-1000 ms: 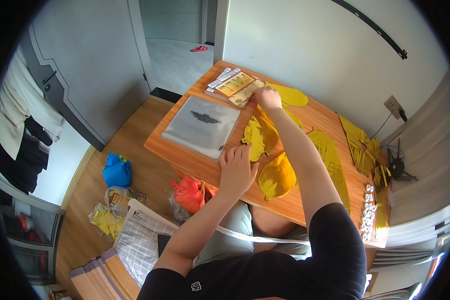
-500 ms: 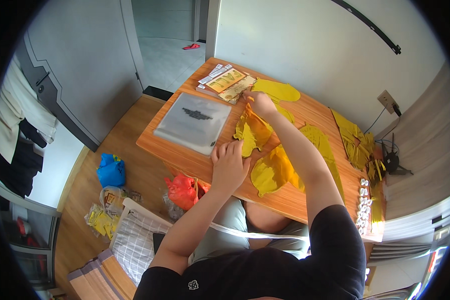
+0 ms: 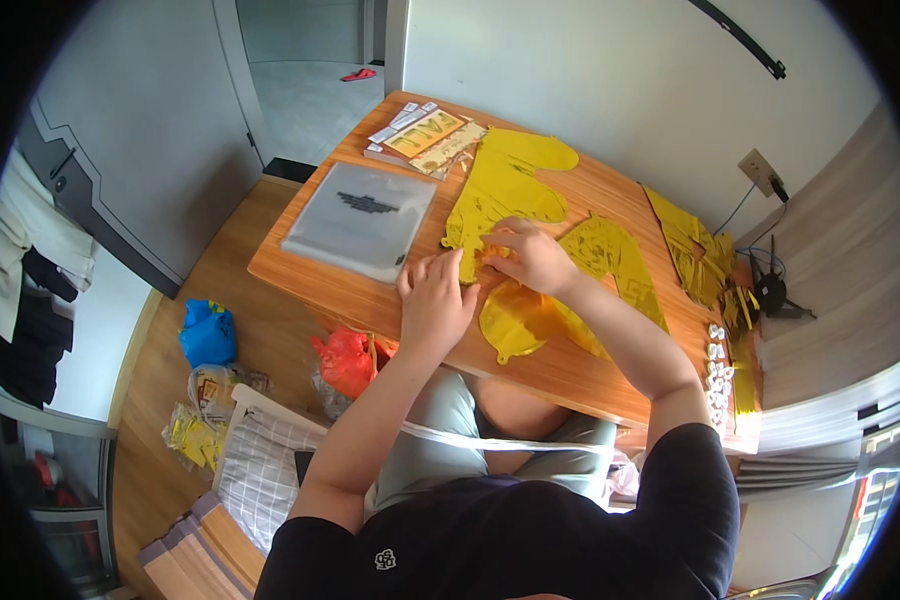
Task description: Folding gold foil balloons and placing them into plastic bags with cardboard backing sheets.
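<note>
A flat gold foil balloon (image 3: 505,185) is spread across the middle of the table, shaped like a letter with rounded arms. At its near end my left hand (image 3: 438,305) holds the edge between thumb and fingers. Just to the right, my right hand (image 3: 532,258) pinches the crinkled near part of the same balloon, its fingertips close to the left hand. A second gold foil piece (image 3: 515,318), shiny and rounded, lies under and in front of my right forearm. Beyond that arm is another flat gold foil balloon (image 3: 615,255). My right hand covers part of the foil.
A clear plastic sleeve (image 3: 360,220) and a stack of printed cards (image 3: 422,138) occupy the wooden table's (image 3: 300,275) left side. On the right are crumpled gold foil (image 3: 685,245), small white pieces (image 3: 717,375) and a black stand (image 3: 773,290). A red bag (image 3: 345,362) hangs below the front edge.
My right hand has come back from the far end of the balloon to its near end, beside my left hand. The folded part of the balloon now lies spread out flat. The view has shifted slightly.
</note>
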Tool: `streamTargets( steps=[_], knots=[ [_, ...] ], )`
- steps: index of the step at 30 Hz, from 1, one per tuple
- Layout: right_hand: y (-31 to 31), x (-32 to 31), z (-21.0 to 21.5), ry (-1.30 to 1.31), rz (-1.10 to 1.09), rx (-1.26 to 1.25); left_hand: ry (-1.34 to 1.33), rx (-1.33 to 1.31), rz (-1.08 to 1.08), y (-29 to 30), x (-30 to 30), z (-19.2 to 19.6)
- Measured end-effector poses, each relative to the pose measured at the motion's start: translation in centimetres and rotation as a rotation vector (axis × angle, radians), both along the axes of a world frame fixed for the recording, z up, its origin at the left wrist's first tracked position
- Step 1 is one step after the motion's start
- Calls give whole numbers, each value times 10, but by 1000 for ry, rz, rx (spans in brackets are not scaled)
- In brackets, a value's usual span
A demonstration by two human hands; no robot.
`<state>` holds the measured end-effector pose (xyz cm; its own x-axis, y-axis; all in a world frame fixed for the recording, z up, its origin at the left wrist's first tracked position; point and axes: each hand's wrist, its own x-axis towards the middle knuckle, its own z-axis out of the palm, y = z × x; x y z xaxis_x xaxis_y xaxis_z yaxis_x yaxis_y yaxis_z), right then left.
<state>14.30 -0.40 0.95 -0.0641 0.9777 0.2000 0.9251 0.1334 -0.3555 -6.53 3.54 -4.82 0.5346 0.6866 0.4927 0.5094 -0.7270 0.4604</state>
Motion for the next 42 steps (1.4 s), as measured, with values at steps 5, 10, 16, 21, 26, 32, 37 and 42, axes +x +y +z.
streamTargets(
  steps=[5, 10, 16, 21, 26, 32, 37, 42],
  knots=[
    [16, -4, -16, 102, 28, 34, 12, 82, 40, 2, 1, -7],
    [23, 1, -27, 65, 80, 50, 1, 86, 30, 1, 0, -8],
    [26, 2, -34, 81, 36, 91, 16, 112, 21, 0, 0, -9],
    [36, 0, -26, 124, -52, 50, 44, 103, 46, 2, -2, -11],
    [63, 35, -44, 500, -328, 176, 40, 91, 23, 2, 4, -10],
    [86, 85, -37, 1733, -681, 329, 51, 68, 30, 1, 3, -10],
    [81, 144, -25, 1933, -640, 371, 76, 67, 43, 3, -6, -11],
    [52, 252, -3, 1810, -863, 642, 69, 52, 3, 0, 7, -6]
  ],
)
